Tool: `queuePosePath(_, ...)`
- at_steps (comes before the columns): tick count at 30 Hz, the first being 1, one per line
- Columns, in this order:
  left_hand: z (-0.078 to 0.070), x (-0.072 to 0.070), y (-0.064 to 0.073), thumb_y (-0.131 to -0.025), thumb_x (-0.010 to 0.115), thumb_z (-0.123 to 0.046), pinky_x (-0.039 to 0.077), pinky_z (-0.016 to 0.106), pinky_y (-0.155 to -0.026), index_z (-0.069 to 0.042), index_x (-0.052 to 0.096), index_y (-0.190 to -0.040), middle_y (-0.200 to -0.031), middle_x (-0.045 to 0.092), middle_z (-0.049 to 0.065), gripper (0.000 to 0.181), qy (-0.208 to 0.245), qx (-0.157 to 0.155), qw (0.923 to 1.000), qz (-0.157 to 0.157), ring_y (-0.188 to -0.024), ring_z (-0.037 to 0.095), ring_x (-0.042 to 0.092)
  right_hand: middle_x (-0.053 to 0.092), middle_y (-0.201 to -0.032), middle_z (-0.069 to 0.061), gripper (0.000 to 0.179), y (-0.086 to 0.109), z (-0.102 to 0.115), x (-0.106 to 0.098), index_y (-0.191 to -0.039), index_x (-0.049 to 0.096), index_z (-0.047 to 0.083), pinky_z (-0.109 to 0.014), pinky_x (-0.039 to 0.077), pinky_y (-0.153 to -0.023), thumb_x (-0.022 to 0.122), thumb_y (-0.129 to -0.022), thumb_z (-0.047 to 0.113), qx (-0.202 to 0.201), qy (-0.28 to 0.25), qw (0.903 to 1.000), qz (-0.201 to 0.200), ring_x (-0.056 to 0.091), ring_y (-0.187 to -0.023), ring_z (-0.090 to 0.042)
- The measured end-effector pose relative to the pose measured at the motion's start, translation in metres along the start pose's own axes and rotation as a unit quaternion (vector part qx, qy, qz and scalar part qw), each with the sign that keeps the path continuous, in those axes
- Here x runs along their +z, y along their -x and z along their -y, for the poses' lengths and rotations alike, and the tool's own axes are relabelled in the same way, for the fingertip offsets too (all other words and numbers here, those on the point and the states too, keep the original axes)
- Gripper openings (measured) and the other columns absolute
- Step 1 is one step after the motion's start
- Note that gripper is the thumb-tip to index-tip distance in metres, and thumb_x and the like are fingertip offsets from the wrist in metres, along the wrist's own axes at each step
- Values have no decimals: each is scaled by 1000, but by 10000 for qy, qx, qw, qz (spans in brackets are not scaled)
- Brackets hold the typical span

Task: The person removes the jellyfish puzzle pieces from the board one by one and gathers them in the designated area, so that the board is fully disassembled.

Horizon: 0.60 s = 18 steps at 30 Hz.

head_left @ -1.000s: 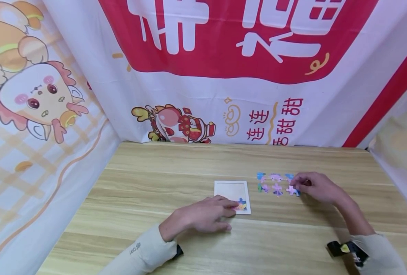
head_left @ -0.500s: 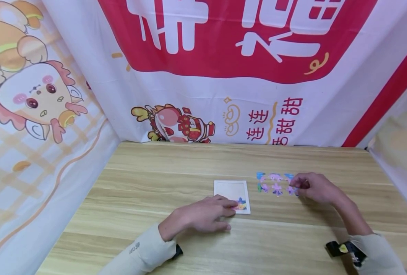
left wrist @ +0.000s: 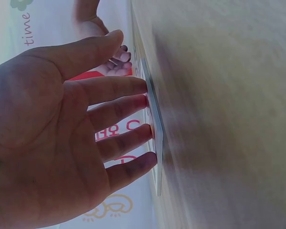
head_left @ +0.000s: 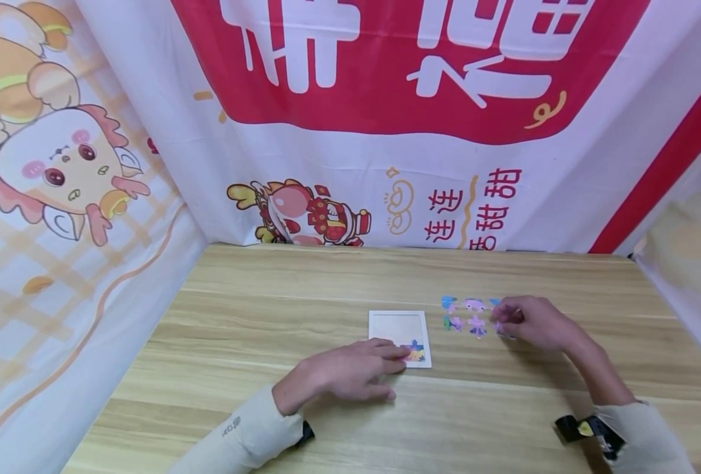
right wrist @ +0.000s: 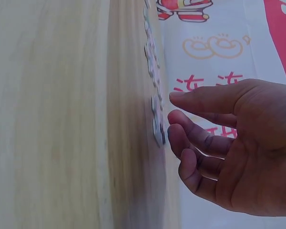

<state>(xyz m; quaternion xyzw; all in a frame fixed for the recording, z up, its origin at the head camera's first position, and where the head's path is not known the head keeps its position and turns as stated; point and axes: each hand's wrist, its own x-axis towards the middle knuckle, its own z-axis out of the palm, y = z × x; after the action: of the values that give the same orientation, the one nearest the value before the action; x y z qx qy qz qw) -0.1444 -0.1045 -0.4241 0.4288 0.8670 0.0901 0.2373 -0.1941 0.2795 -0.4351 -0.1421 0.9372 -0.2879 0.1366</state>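
Note:
My left hand [head_left: 350, 368] rests its fairly straight fingertips on the near part of a square white puzzle tray [head_left: 394, 329]. A few joined colourful jigsaw pieces [head_left: 416, 350] show in the tray's near right corner, partly under those fingers. To the right of the tray, loose pink, purple and blue jigsaw pieces [head_left: 476, 326] lie in two rows on the table. Just over the right end of these rows is my right hand [head_left: 534, 322], hiding part of the pieces there. In the right wrist view its thumb and bent fingers stand apart close to a piece [right wrist: 157, 126], with nothing seen between them.
The wooden table [head_left: 255, 316] ends at a white and red printed cloth [head_left: 338, 151] hanging behind it. Another printed cloth [head_left: 89, 263] hangs along the left side. Each wrist wears a black strap, such as the right strap [head_left: 590, 431].
My right hand has shifted slightly left over the rightmost loose pieces and now covers more of them. The left hand stays on the tray.

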Motion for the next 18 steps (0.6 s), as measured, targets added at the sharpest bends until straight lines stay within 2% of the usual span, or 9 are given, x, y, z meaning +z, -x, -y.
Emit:
queuePosePath(9, 3, -2, 3, -110, 59, -46, 27, 43, -136, -20, 44, -165, -178, 27, -9, 63, 164, -84, 9998, -5, -167, 20, 25, 76, -103, -3, 16, -9, 19, 9, -113, 76, 7, -26, 58, -78, 75, -97, 6, -381, -71, 9992, -6, 68, -95, -17)
queuePosePath(15, 6, -8, 13, -110, 60, -42, 35, 41, -133, -19, 51, -161, -175, 37, -6, 56, 79, -70, 9997, -234, -163, 19, 34, 75, -103, -4, 15, -19, 41, 16, -114, 76, 7, -28, 59, -74, 73, -99, 6, -327, -204, 9991, 157, 67, -93, -17)
queuePosePath(18, 8, -9, 19, -110, 61, -41, 38, 40, -131, -18, 54, -159, -172, 43, -3, 55, 62, -160, 9994, -307, -160, 19, 39, 75, -103, -4, 14, -23, 51, 22, -113, 76, 8, -27, 59, -74, 73, -99, 7, -363, -321, 9985, 239, 66, -93, -18)
